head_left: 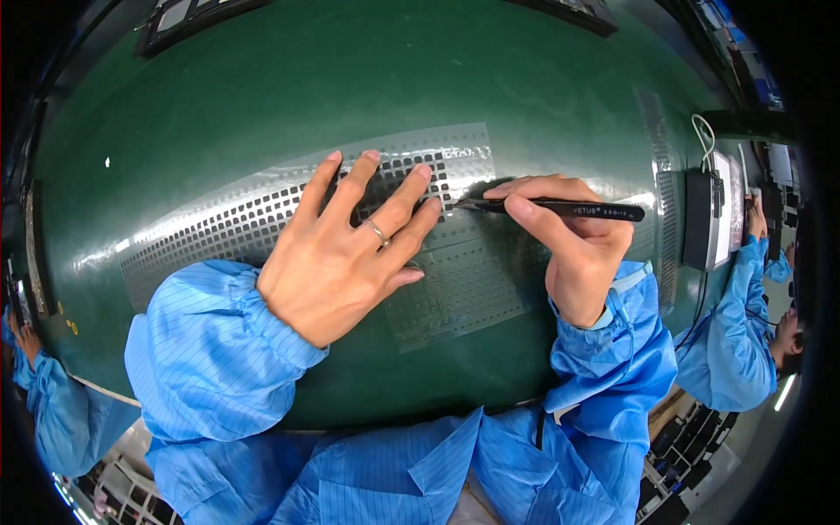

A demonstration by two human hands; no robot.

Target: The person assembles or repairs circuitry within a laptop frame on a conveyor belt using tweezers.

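Note:
A long clear plastic sheet (472, 162) carrying rows of small black square pieces (262, 206) lies across the green table. My left hand (350, 232) rests on it with fingers spread, pressing near the right end of the rows. Black tweezers (595, 210) are pinched in my right hand (577, 241). Their tips touch or hover just beside the rightmost black squares; whether they grip a piece is too small to tell. Nearer to me, a second clear sheet with rows of small dots (464, 297) lies below the first, partly under my left hand.
The green table top (350, 79) surrounds the sheets. A clear strip (665, 192) runs along the right side, beside a black box-like device (700, 219) with a white cable. Dark trays (197, 22) sit at the far edge. Co-workers in blue (726, 341) are at both sides.

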